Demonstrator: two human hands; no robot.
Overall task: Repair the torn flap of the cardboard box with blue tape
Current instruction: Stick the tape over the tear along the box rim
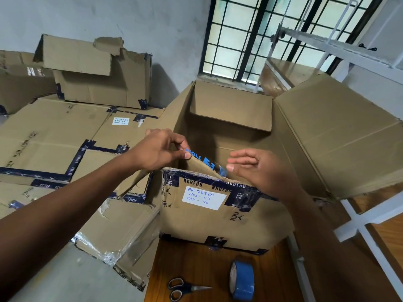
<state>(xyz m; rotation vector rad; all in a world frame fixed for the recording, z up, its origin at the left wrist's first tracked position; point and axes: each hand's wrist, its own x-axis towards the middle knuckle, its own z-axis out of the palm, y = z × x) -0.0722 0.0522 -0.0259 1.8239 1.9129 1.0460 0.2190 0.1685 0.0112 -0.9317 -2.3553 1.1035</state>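
We are pinching the torn brown cardboard flap (196,164) upright with our left hand (159,149), steadying it; our right hand (257,168) is hovering spread beside it, the blue tape roll (243,280) waiting on the wooden counter (196,264).

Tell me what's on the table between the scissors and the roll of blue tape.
Nothing: in the head view, only bare wooden table lies between the scissors and the roll of blue tape.

A brown wooden tabletop (196,262) carries the open brown cardboard box (218,227). In front of the box, a roll of blue tape (242,280) stands on edge; steel scissors with grey-rimmed handles (185,288) lie flat left of the roll.
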